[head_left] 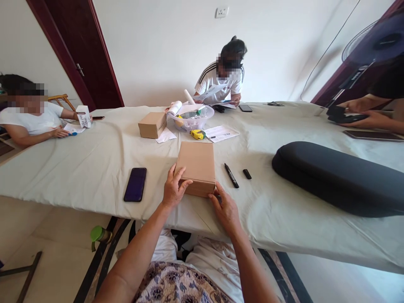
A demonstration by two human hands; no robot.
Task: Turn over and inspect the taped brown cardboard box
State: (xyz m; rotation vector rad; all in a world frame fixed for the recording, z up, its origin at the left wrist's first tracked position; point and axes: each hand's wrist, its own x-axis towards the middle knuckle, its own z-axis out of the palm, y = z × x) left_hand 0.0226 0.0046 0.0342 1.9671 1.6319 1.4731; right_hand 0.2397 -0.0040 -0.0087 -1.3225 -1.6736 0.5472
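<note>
A closed brown cardboard box [196, 162] rests on the cloth-covered table in front of me. My left hand [174, 186] grips its left side near the front corner, thumb along the front edge. At the front right corner, my right hand [225, 206] holds the box between thumb and fingers. To the right of the box lie a black marker [231, 175], its tip uncovered, and a separate black cap [247, 174]. A dark phone [135, 184] lies to the left of my left hand.
Behind the box are a yellow tape measure [198, 134], a printed sheet [224, 133], a plastic basin [198, 121] of supplies and a second cardboard box [152, 125]. A long black case [337, 179] lies at right. Other people sit across and at left; another person's hands show at right.
</note>
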